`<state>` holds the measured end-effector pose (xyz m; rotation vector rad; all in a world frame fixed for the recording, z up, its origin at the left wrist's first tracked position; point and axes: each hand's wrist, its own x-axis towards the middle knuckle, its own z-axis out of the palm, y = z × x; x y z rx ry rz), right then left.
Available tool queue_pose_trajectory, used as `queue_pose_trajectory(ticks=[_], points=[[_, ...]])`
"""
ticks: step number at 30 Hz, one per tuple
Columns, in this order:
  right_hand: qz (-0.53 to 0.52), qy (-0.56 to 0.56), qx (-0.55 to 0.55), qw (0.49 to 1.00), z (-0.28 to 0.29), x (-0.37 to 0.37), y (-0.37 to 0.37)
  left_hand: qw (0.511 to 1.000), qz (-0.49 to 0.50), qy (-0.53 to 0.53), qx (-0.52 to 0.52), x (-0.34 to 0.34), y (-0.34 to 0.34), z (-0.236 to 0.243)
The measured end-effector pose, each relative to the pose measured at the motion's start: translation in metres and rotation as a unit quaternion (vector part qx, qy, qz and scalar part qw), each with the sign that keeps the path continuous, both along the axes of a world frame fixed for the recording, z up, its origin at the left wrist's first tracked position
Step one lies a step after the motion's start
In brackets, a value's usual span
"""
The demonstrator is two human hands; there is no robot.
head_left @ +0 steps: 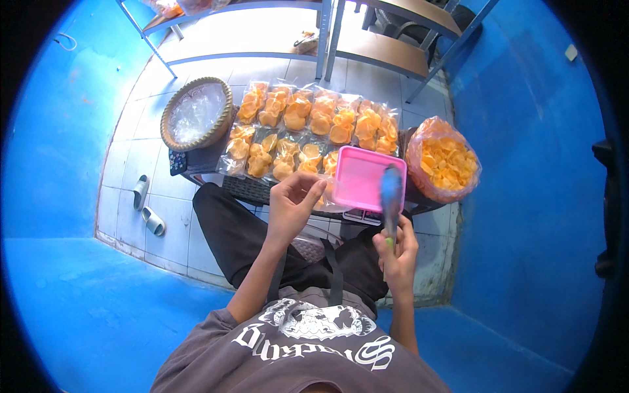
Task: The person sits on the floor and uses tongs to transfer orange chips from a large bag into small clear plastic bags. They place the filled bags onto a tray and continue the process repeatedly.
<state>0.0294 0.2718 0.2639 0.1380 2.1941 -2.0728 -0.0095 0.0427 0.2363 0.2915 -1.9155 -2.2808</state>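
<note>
The person sits on the tiled floor (pixel 164 229) before a low dark bench (pixel 246 188). The right hand (pixel 396 252) has its fingers closed around the handle of a blue scoop (pixel 391 193), whose blurred head stands up over the right edge of a pink tray (pixel 357 177). The tray sits at the near right corner of the bench, on top of a scale of which only the front shows. The left hand (pixel 291 206) is raised just left of the tray, fingers curled and pinched on the edge of a thin clear bag (pixel 325 200) that is hard to make out. Sealed bags of orange crackers (pixel 308 128) lie in two rows across the bench, reaching its far edge. Off the right edge of the bench, a large open sack of loose crackers (pixel 445 160) stands close to the tray. At the left edge a round woven basket (pixel 196 114) holds clear plastic. A pair of sandals (pixel 147 206) lies on the floor, well apart to the left.
</note>
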Motion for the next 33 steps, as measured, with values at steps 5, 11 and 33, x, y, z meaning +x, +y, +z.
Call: queue_pose_trajectory(ticks=[5, 11, 33], points=[[-0.046, 0.065, 0.077, 0.994, -0.019, -0.019, -0.018, 0.990, -0.117, -0.005, -0.073, 0.010, 0.004, 0.003], [0.006, 0.072, 0.126, 0.989, -0.029, -0.033, -0.034, 0.975, -0.205, 0.042, -0.077, 0.020, -0.006, -0.016], [-0.066, 0.077, 0.001, 0.995, -0.033, -0.026, -0.001, 0.912, -0.262, -0.145, 0.282, 0.035, -0.030, -0.086]])
